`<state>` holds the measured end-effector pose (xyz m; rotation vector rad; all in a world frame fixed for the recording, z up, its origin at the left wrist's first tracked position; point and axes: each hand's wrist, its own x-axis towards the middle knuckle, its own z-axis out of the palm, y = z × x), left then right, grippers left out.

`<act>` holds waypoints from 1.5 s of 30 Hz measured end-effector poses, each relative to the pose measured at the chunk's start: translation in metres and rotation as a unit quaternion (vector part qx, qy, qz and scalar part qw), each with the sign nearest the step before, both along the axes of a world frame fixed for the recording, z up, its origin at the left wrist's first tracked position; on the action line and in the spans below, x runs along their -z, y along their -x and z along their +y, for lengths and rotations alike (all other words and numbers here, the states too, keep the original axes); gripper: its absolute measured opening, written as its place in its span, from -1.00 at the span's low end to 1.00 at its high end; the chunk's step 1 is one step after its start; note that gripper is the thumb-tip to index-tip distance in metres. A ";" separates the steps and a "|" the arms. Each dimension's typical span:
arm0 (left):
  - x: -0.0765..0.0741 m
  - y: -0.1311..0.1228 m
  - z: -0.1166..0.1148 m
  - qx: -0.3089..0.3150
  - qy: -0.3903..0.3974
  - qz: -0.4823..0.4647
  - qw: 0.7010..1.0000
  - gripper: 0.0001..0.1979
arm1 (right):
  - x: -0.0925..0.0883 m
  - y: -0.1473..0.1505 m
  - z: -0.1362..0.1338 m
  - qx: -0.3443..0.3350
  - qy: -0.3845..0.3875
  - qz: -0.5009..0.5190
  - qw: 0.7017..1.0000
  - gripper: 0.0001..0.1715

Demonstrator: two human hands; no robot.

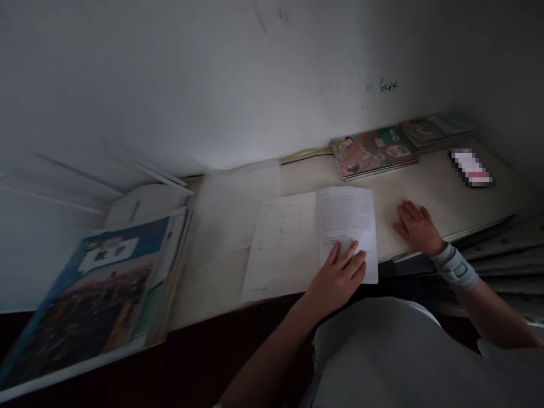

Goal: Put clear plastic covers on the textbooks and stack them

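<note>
An open booklet [289,232] with printed pages lies near the front edge of the desk. On the lower part of its right page rests my left hand [342,275], palm down with the fingers spread. My right hand [419,226] lies flat on the bare desktop to the right of the booklet, apart from it. Around that wrist is a light grey band [457,266] with a buckle-like square. Neither hand grips anything. Part of the right page's lower text is covered by my left hand.
Tall books [110,277] are stacked at the left end of the desk [212,289]. Picture-covered books [374,150] and another stack [436,129] sit against the white wall. A phone [471,168] lies at the far right. Dark striped fabric [501,266] hangs below the right edge.
</note>
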<state>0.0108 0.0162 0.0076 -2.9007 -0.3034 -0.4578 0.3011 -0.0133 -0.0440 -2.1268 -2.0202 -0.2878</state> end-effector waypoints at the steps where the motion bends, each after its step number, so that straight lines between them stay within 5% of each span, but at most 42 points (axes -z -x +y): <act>1: 0.002 -0.003 0.000 -0.002 -0.002 0.004 1.000 -0.74 | 0.000 0.001 0.002 0.000 -0.003 0.005 1.000 -0.37; 14: 0.026 -0.052 -0.002 -0.035 0.010 0.015 0.999 -0.72 | -0.005 -0.003 0.027 -0.010 0.023 0.005 1.000 -0.42; 25: 0.014 -0.057 -0.004 -0.048 0.022 0.026 0.998 -0.71 | -0.012 -0.012 0.036 -0.035 0.020 0.030 0.999 -0.46; 36: 0.021 -0.063 -0.007 -0.073 0.035 0.024 0.996 -0.69 | -0.033 0.043 -0.052 -0.033 0.009 -0.004 0.999 -0.56; 45: 0.021 -0.064 -0.007 -0.084 0.042 0.054 0.994 -0.67 | -0.039 0.059 -0.046 0.006 0.068 0.039 0.997 -0.40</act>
